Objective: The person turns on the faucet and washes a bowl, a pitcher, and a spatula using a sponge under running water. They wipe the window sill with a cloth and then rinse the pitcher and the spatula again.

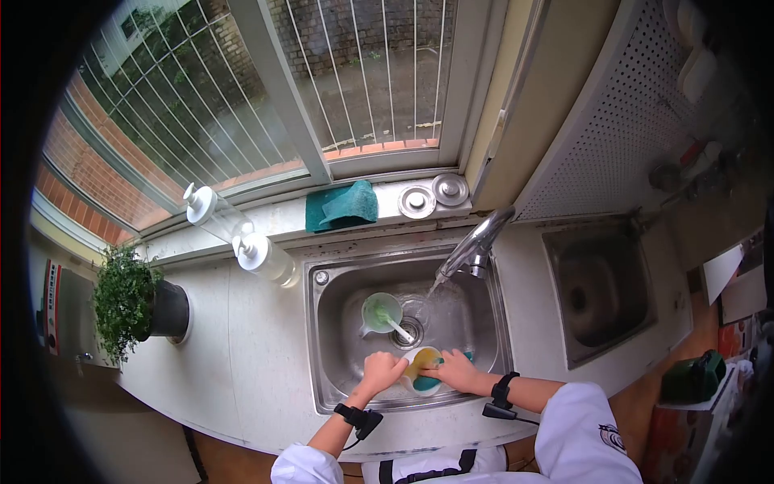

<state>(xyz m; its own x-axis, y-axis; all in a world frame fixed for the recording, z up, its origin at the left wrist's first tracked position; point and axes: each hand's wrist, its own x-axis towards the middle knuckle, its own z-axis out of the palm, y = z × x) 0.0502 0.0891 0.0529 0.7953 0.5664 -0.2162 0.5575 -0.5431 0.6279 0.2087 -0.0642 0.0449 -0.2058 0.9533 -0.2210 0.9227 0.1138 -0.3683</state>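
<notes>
Low in the steel sink (334, 379), my left hand (384, 371) is closed on the left rim of a white cup (409, 372) with a yellowish inside. My right hand (455, 370) reaches into the same cup from the right, its fingers pressing a green cloth (427, 382) against the inside. Part of the cloth shows beyond that hand. Behind the cup, a second white cup (372, 327) holds a white-handled utensil (398, 329) and something green. Water runs from the faucet (476, 242) into the basin, near the drain (409, 332).
Two pump bottles (274, 262) (214, 214) stand left behind the sink. Green cloths (343, 206) and two metal lids (417, 202) lie on the windowsill (282, 216). A potted plant (169, 310) is on the left counter; a second sink (601, 290) is at right.
</notes>
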